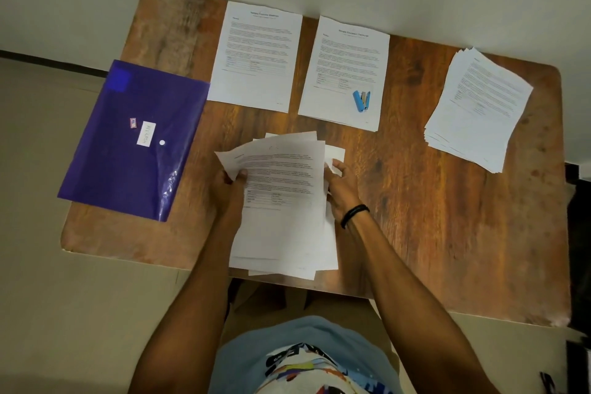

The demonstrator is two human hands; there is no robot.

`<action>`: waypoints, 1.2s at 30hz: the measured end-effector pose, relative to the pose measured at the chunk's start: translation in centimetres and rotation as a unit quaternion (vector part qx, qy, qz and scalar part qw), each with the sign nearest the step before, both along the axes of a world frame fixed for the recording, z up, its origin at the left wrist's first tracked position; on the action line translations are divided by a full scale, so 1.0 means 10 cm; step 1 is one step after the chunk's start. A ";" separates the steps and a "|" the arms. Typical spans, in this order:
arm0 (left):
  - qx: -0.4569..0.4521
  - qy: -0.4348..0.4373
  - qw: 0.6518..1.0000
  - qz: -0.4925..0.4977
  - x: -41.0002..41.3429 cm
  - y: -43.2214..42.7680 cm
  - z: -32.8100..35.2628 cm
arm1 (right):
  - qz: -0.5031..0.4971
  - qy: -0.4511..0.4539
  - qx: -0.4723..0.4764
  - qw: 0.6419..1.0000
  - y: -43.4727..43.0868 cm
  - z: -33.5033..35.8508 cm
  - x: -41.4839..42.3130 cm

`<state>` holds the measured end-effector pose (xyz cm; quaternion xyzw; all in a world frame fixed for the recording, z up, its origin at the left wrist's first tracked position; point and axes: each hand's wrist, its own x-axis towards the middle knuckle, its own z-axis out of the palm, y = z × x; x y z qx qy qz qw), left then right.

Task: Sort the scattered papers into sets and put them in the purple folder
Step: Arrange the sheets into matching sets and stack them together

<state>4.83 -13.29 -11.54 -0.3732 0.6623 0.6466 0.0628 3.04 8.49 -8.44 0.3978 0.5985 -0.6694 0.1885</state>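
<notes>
left hand point(231, 186) pinching top sheet's left edge, thumb on top; right hand point(340, 184) fingers curled round loose paper stack point(281, 201) right edge, grip kinda hidden tbh. purple folder point(134, 141) lying off left.

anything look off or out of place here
A blue stapler lies sprung open in a V on the back right sheet. The purple folder sits askew, overhanging the left edge of the table. The right pile is fanned unevenly.
</notes>
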 end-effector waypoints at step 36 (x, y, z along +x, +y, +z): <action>0.054 -0.033 0.978 -0.199 0.58 0.27 0.16 | 0.267 0.055 -0.127 0.954 -0.54 0.11 0.36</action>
